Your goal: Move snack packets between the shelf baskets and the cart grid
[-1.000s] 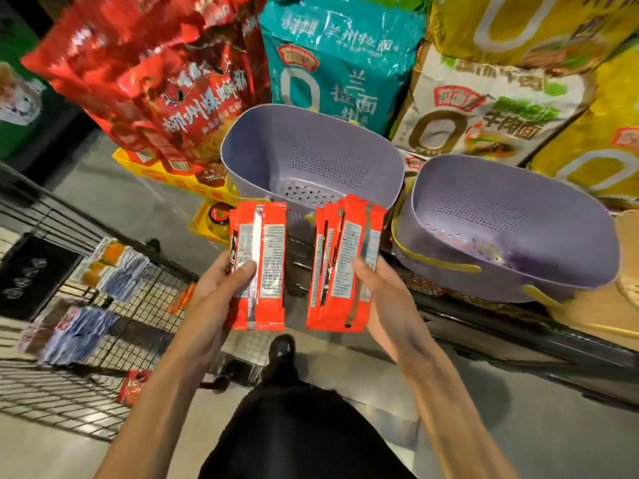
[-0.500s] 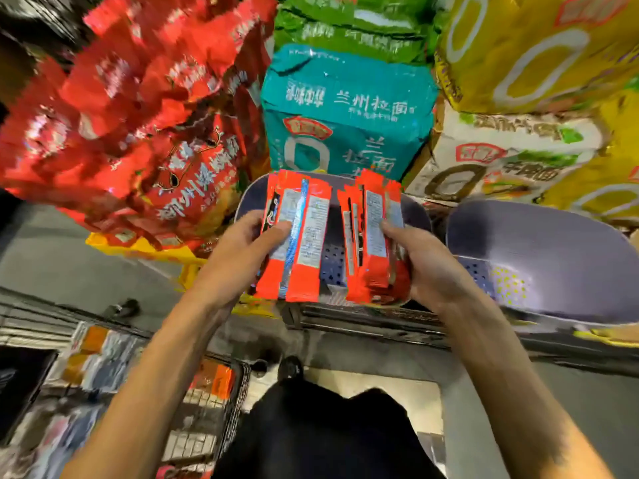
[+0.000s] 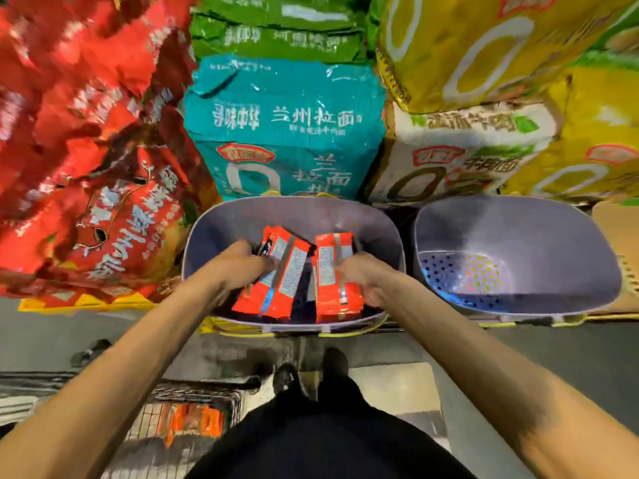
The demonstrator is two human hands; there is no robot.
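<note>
Mostly orange-red, silver-striped snack packets (image 3: 280, 275)

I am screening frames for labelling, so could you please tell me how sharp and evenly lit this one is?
Head view: motion blur smears the red bags at left; the orange packets in their basket show clear outlines but unreadable print; the teal pack is brightly lit, the cart below dim.

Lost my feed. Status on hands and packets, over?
Left hand grips one orange packet stack; right hand grips the other stack. Both low inside the left purple basket. Right purple basket holds no packets; nothing in the way.
</note>
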